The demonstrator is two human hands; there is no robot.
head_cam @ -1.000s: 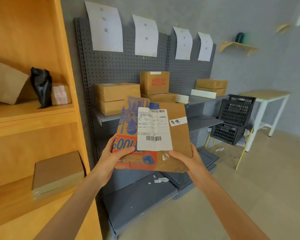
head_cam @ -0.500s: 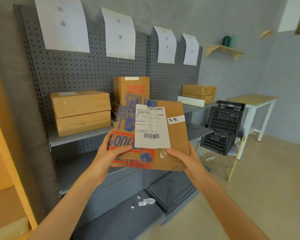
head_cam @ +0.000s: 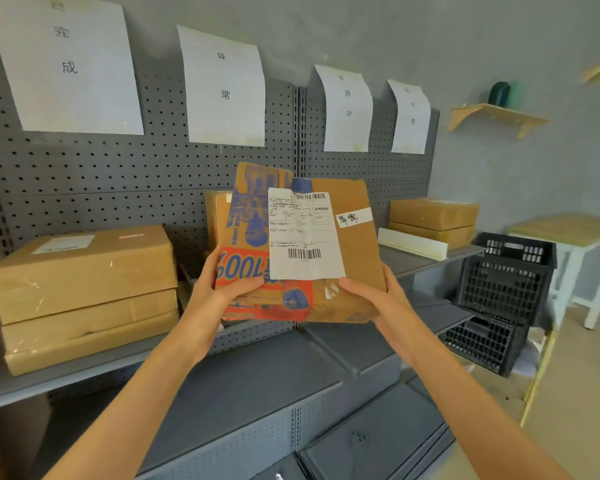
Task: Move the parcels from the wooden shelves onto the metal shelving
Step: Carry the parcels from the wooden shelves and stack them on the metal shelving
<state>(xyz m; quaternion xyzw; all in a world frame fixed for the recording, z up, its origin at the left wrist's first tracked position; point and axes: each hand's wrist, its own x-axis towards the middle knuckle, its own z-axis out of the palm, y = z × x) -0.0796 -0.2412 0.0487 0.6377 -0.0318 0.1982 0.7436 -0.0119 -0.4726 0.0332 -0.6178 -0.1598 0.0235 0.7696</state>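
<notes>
Parcel (head_cam: 329, 251) held upright before the metal shelving (head_cam: 84, 370), long axis roughly vertical. Left hand (head_cam: 215, 292) and right hand (head_cam: 374, 292) each gripped a lower corner, thumbs across its face. The shelf's free stretch lay directly behind it, equally near both hands.

held parcel (head_cam: 326, 244) hides most of the upright box (head_cam: 217, 216) behind it.
</notes>
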